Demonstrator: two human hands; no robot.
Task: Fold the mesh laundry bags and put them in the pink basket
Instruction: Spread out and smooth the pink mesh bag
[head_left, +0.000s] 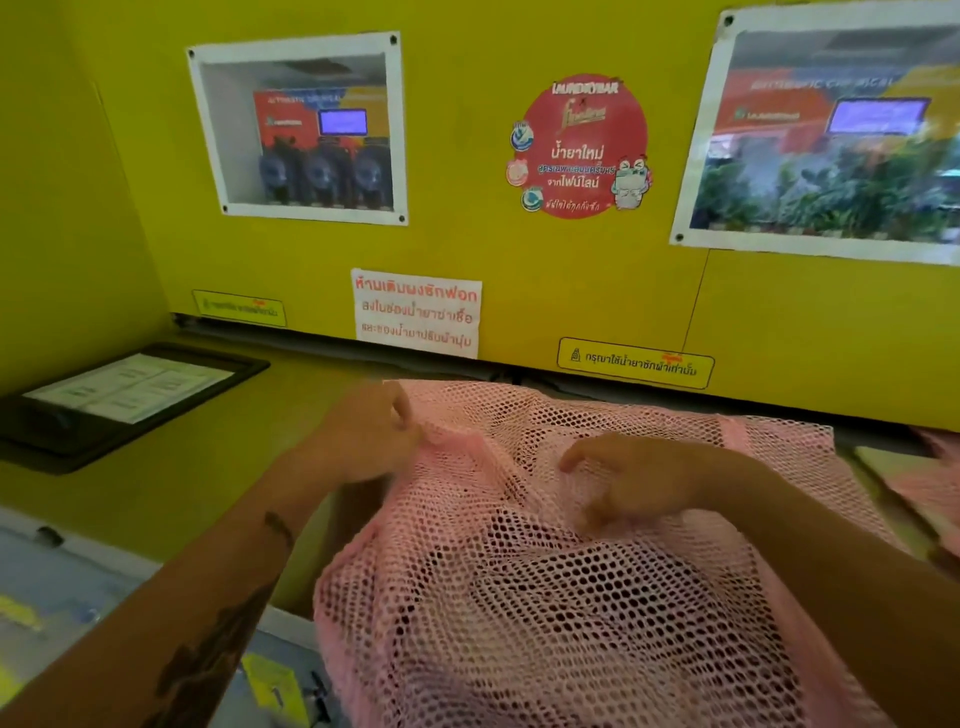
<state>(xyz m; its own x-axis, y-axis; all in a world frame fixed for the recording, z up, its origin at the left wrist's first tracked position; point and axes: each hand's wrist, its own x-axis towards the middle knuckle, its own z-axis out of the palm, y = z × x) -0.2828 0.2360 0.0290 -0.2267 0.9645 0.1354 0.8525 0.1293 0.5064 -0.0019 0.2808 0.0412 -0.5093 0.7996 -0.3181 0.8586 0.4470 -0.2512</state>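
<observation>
A large pink mesh laundry bag (545, 597) lies spread over the yellow counter (182, 483) and hangs over its front edge toward me. My left hand (363, 436) pinches the bag's left upper edge. My right hand (634, 483) rests on the middle of the bag with its fingers curled into the mesh. More pink mesh (930, 483) shows at the far right edge. No pink basket is in view.
A black framed notice (119, 400) lies on the counter at the left. The yellow back wall (519, 270) carries a white paper sign (415, 312), a red round sticker (582, 145) and two framed windows. Grey machine tops (52, 587) sit below the counter edge.
</observation>
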